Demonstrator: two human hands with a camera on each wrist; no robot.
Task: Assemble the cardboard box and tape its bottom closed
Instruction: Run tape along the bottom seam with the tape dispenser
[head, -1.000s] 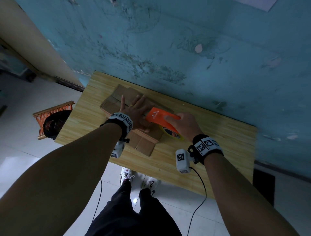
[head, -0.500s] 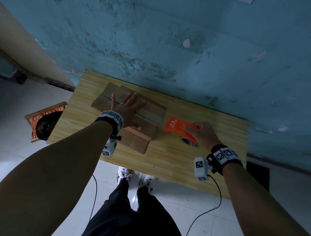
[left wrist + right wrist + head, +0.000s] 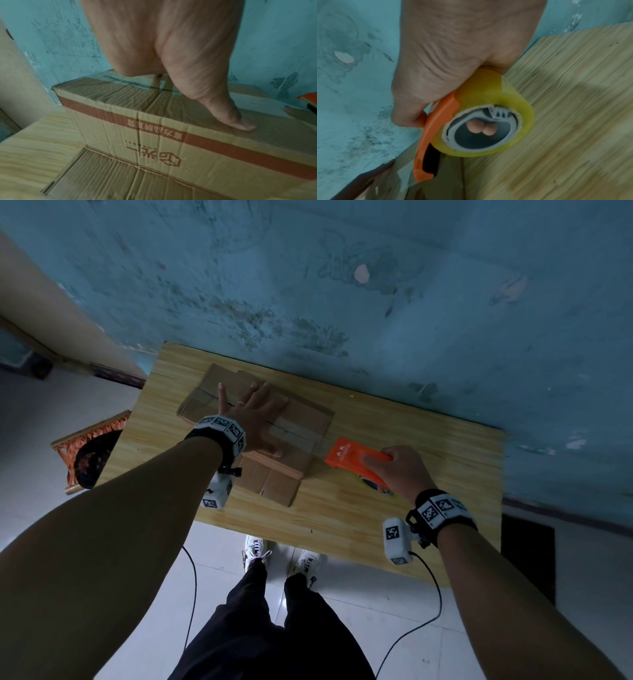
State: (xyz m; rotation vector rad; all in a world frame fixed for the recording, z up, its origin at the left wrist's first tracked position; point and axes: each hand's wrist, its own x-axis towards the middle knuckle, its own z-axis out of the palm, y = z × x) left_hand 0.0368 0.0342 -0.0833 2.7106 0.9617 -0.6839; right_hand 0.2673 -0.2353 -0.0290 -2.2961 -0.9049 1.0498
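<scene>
The cardboard box [image 3: 301,419] stands upside down on the wooden table [image 3: 428,460], its red-striped side [image 3: 197,143] facing me. My left hand [image 3: 255,419] lies flat on the closed bottom flaps, fingers spread, thumb [image 3: 240,121] near the front edge. A strip of clear tape [image 3: 298,434] runs along the flap seam to the box's right edge. My right hand [image 3: 397,470] grips an orange tape dispenser [image 3: 349,457] just right of the box, low over the table. Its yellowish tape roll [image 3: 489,113] has two fingertips [image 3: 474,127] showing through the core.
A scuffed blue wall [image 3: 376,285] runs along the table's far edge. The box's lower flaps [image 3: 270,481] lie spread on the table toward me. An orange woven basket [image 3: 89,450] sits on the floor at the left. My shoes [image 3: 284,556] and cables are below the near edge.
My right hand has drawn the dispenser rightward off the box top and down past its right edge, laying tape along the seam. My left hand stayed pressed on the flaps.
</scene>
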